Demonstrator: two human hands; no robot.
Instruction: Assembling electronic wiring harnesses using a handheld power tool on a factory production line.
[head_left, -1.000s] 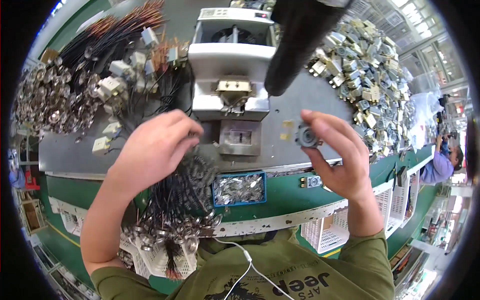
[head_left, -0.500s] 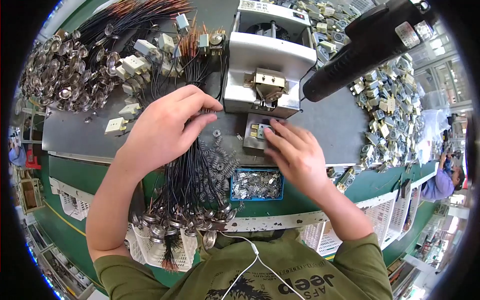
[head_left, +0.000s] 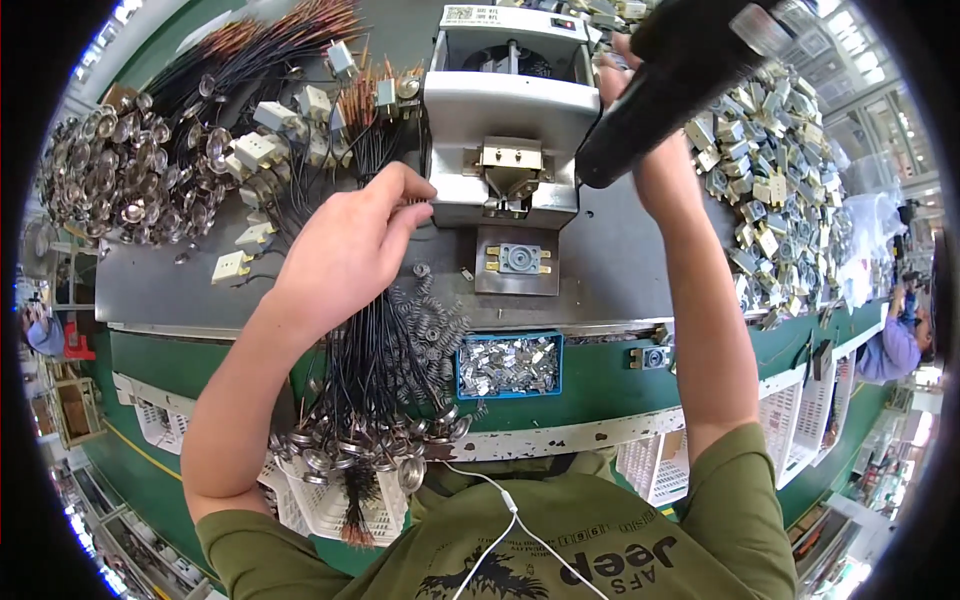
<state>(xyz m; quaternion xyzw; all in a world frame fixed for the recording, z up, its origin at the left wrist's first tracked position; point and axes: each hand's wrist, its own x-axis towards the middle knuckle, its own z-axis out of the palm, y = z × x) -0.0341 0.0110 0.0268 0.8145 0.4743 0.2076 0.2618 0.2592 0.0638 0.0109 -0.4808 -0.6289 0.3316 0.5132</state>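
Note:
My left hand (head_left: 345, 240) is beside the machine's left side, thumb and forefinger curled toward each other. Whatever lies between those fingertips is too small to make out. Reaching up and away, my right hand (head_left: 617, 72) wraps round a black electric screwdriver (head_left: 650, 110) from behind, and the tool hides most of its fingers. A grey switch-like part (head_left: 520, 258) with brass tabs sits on a metal block (head_left: 517, 285) in front of the silver machine (head_left: 510, 110). Black wires (head_left: 375, 340) with round metal caps run under my left wrist, next to loose springs (head_left: 425, 335).
A blue tray (head_left: 510, 392) of small metal pieces stands at the table's front. One similar part (head_left: 650, 357) lies right of it. Piled parts (head_left: 765, 190) cover the right side; metal caps (head_left: 130, 170) heap at the left. White baskets (head_left: 655, 465) stand below the edge.
My right hand has left the grey part on the block and gone up to the screwdriver, which has tilted and is smeared. My left hand stays beside the machine. The view has shifted slightly.

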